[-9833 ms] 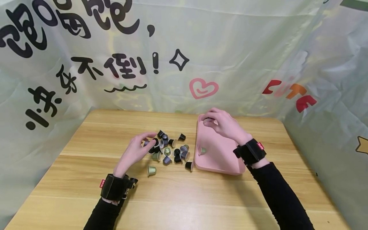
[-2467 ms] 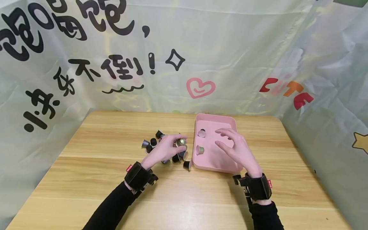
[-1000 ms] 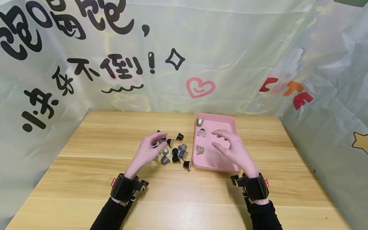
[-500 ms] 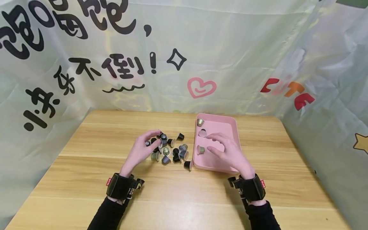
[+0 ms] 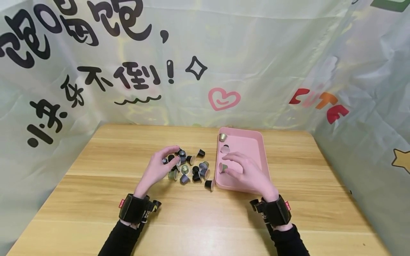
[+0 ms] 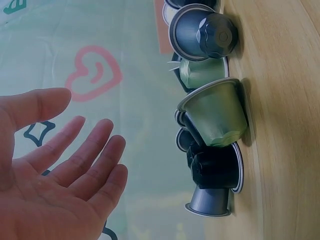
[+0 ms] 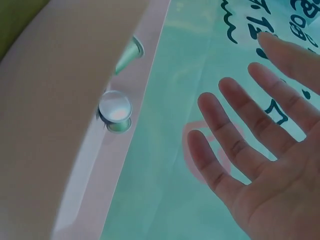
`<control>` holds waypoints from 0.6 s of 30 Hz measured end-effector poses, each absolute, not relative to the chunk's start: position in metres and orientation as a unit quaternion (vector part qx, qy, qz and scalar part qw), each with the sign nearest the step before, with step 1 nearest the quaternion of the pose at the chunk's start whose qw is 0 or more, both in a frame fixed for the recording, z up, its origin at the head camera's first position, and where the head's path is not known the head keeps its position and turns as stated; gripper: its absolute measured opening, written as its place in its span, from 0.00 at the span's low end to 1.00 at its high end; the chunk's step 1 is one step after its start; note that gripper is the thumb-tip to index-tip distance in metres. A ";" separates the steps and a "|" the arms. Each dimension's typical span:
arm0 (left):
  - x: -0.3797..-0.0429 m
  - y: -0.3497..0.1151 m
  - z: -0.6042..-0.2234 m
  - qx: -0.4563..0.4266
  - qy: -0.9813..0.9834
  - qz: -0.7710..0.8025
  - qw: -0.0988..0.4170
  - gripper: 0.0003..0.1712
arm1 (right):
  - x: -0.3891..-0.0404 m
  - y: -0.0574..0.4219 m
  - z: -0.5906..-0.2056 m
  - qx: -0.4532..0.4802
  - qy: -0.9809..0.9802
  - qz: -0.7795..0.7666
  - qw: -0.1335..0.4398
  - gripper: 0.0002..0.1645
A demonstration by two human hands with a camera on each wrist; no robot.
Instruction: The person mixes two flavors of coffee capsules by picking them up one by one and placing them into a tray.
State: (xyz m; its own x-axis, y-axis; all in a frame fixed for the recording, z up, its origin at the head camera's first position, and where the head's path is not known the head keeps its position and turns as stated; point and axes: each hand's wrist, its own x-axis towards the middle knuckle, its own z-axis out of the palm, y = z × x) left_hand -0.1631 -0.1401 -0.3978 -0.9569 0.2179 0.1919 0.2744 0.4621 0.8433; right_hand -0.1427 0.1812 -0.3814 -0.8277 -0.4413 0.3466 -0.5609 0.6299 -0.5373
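Coffee capsules in black, blue-grey and green lie in a loose pile on the table; one green capsule [image 6: 215, 112] faces the left wrist camera. My left hand [image 5: 155, 169] hovers at the pile's left side, fingers relaxed and thumb apart, holding nothing. In the left wrist view its palm is bare. My right hand [image 5: 250, 172], also bare, hangs over the pink tray [image 5: 248, 142] with its fingers spread. Along the tray's left side sit a gold-green capsule [image 5: 222, 137], a capsule with its pale lid facing out [image 5: 225, 149] and a light green one [image 5: 223, 167], near my right thumb.
A black capsule [image 5: 209, 184] lies against the tray's near left corner. Another black one [image 5: 200, 153] sits apart at the back of the pile. Printed cloth [image 5: 272, 71] hangs behind and beside the wooden table [image 5: 205, 220].
The gold-green capsule my left hand held earlier now stands in the tray's far left corner. My left hand is back over the pile. The right hand has drifted left and nearer over the tray.
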 end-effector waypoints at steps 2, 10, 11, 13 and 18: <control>-0.163 -0.140 -0.398 -0.143 -0.854 -0.499 0.028 0.26 | -0.142 0.178 -0.383 0.295 -0.897 0.317 0.088 0.21; -0.162 -0.140 -0.398 -0.139 -0.853 -0.503 0.027 0.26 | -0.140 0.165 -0.388 0.353 -0.893 0.269 0.077 0.19; -0.162 -0.140 -0.398 -0.139 -0.853 -0.503 0.028 0.26 | -0.140 0.164 -0.389 0.357 -0.893 0.263 0.073 0.19; -0.162 -0.140 -0.398 -0.140 -0.853 -0.503 0.029 0.26 | -0.140 0.160 -0.391 0.368 -0.893 0.250 0.065 0.18; -0.162 -0.140 -0.398 -0.143 -0.853 -0.501 0.030 0.26 | -0.140 0.152 -0.396 0.400 -0.884 0.238 0.042 0.19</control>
State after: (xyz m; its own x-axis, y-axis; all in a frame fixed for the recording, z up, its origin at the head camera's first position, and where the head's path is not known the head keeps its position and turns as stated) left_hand -0.1617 -0.1401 -0.3977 -0.9575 0.2131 0.1942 0.2734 0.4568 0.8465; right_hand -0.1401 0.1519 -0.3962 -0.6770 -0.6869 0.2641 -0.7268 0.5677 -0.3867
